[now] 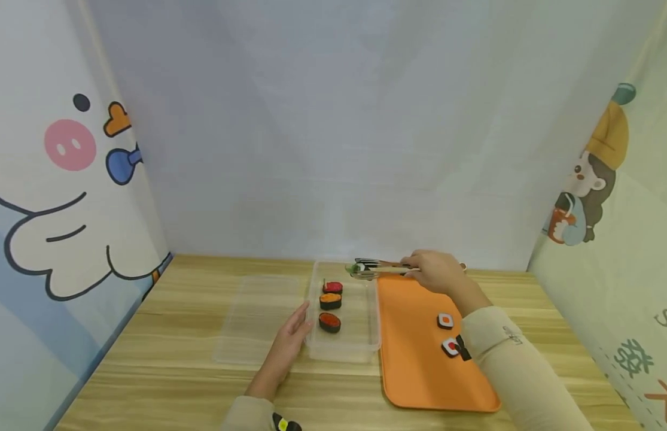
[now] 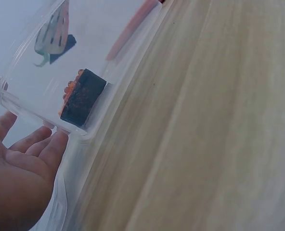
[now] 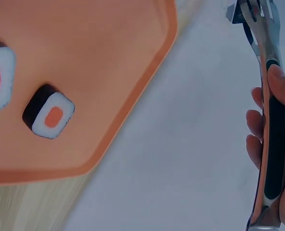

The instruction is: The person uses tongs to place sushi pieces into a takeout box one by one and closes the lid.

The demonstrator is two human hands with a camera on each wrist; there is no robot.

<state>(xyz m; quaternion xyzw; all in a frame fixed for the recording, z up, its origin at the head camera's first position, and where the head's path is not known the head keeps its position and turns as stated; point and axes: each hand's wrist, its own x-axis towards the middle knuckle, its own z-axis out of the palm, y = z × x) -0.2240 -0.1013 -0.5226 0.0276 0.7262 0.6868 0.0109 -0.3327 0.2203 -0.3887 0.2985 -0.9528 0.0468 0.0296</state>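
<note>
My right hand [image 1: 432, 270] grips metal tongs [image 3: 276, 144] with dark handle inlays by the middle. A dark-wrapped sushi piece with a green topping [image 1: 360, 267] sits between the tong tips, over the far right part of a clear plastic box [image 1: 344, 348]. My left hand [image 1: 290, 338] rests its extended fingers against the box's left wall, near the rim in the left wrist view. Inside the box, along its left side, a red-topped sushi [image 1: 333, 288], an orange-topped sushi [image 1: 330, 300] and an orange-red roe sushi [image 1: 329, 322] stand in a column.
An orange tray [image 1: 419, 377] lies right of the box. It bears a sushi roll with an orange centre [image 1: 445, 321] and one with a red centre [image 1: 450, 346], partly hidden by the right wrist's strap. A flat clear lid [image 1: 252, 323] lies to the left.
</note>
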